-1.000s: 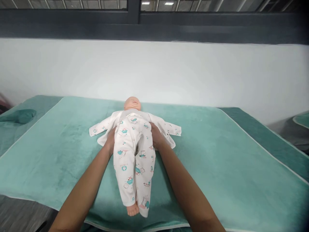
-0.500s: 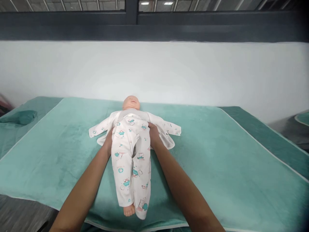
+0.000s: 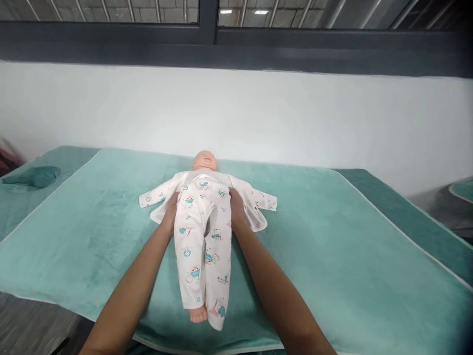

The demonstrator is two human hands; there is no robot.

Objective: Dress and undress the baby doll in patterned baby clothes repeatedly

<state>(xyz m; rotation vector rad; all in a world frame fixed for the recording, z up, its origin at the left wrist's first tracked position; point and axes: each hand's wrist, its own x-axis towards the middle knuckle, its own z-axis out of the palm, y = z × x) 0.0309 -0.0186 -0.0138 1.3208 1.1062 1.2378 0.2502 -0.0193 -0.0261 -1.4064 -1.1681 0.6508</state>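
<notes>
"Doll [image 3: 204, 160], where's it at?"

"On its back on the green blanket [image 3: 314, 236], head twd the white wall [image 3: 295, 118], legs twd the cam."

"Clothes?"

"White jacket [image 3: 242, 185] w/ both sleeves spread out to the sides, front flaps lying open. White trousers [image 3: 190, 222] on the legs, small teal + pink prints, waist up nr the chest."

"Feet?"

"L of view, bare foot [image 3: 198, 314] pokes out of the hem. Other trouser leg runs a bit lower, end of it hides what's inside."

"OK, L hand [image 3: 171, 213]?"

"Against the L side of the trousers up by the waist, jacket flap just beside it. Fingers mostly tucked out of sight, so can't tell how far closed, or if it's got cloth, doll or both."

"R hand [image 3: 237, 209]?"

"Same deal, opp. side: touching the trousers nr the waist, fingertips hidden, grip unclear too. Trousers sit btwn the two."

"Arms?"

"Both forearms come in from the bottom edge, one each side of the legs."

"Background?"

"Dark window frame [image 3: 295, 56] above the wall, metal bars [image 3: 274, 12] past it. Bit of grey floor [image 3: 29, 323] bottom L."
</notes>
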